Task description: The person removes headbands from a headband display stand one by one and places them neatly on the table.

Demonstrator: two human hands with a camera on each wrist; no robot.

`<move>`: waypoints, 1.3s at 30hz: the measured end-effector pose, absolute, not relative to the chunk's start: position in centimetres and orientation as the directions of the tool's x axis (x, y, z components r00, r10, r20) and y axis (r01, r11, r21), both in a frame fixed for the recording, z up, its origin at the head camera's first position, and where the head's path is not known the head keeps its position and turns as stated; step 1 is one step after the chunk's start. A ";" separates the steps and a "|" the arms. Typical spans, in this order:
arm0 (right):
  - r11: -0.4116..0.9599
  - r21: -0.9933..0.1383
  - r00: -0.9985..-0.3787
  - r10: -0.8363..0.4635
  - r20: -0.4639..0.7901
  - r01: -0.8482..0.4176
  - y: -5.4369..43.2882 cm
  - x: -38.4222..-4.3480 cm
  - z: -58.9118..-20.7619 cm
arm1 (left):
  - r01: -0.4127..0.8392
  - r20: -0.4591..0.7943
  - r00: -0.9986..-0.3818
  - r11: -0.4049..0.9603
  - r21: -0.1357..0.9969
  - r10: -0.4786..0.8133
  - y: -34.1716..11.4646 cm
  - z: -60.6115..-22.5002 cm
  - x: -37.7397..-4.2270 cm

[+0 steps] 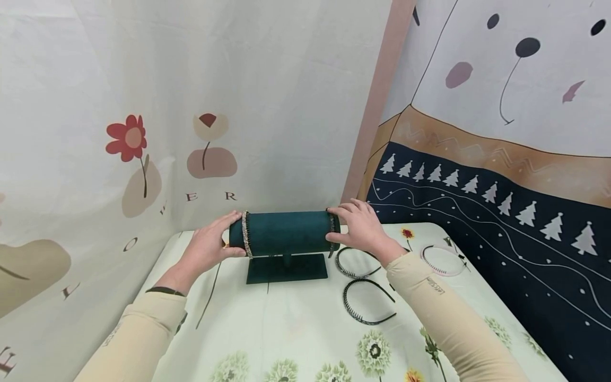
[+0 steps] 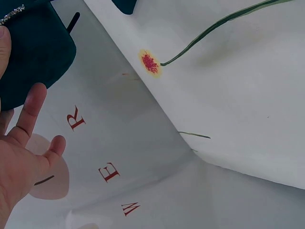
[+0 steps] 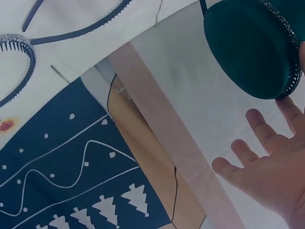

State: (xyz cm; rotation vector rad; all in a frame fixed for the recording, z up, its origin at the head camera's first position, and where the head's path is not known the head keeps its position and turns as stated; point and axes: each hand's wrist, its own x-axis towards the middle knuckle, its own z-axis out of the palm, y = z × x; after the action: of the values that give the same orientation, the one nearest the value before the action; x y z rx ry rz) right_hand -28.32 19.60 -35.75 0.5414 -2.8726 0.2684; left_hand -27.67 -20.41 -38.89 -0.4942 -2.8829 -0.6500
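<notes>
A dark green velvet headband stand has a horizontal roll above a flat base. Around the roll's left end sits a glittery silver headband. My left hand grips that end, thumb at the front by the band and index finger on top. A dark, toothed headband with sparkly trim circles the right end. Between thumb and index finger my right hand pinches this band, its other fingers spread in the right wrist view. The left wrist view shows several left fingers spread beside the roll.
Two black toothed headbands lie on the flower-printed tablecloth, right of the base. Farther right is a pale pink headband. A white printed curtain hangs behind, and a bear-printed cloth on the right.
</notes>
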 end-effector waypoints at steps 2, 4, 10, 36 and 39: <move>0.914 -0.148 -0.912 -0.338 0.233 -0.377 19.7 -28.4 -35.8 | 0.348 0.212 -0.935 0.852 0.391 0.284 -20.4 -38.9 -27.7; 0.911 -0.158 -0.912 -0.340 0.231 -0.380 19.8 -28.4 -35.8 | 0.349 0.212 -0.935 0.852 0.391 0.285 -20.5 -39.0 -27.8; 0.895 -0.208 -0.911 -0.354 0.212 -0.396 20.1 -28.5 -35.8 | 0.348 0.209 -0.935 0.850 0.396 0.285 -20.5 -39.0 -27.8; 0.645 -0.699 -0.874 -0.482 -0.059 -0.309 21.6 -31.0 -36.4 | 0.347 0.204 -0.936 0.852 0.393 0.287 -20.4 -39.1 -27.8; 0.627 -0.724 -0.869 -0.489 -0.078 -0.288 21.6 -31.2 -36.3 | 0.344 0.203 -0.937 0.852 0.394 0.284 -20.5 -39.0 -27.8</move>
State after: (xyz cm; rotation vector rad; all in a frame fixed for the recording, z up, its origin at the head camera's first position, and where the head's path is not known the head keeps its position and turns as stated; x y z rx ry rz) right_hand -31.21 21.62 -36.33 0.7495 -3.0709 1.2835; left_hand -27.81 -20.47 -39.02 -0.4926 -2.8901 -0.6534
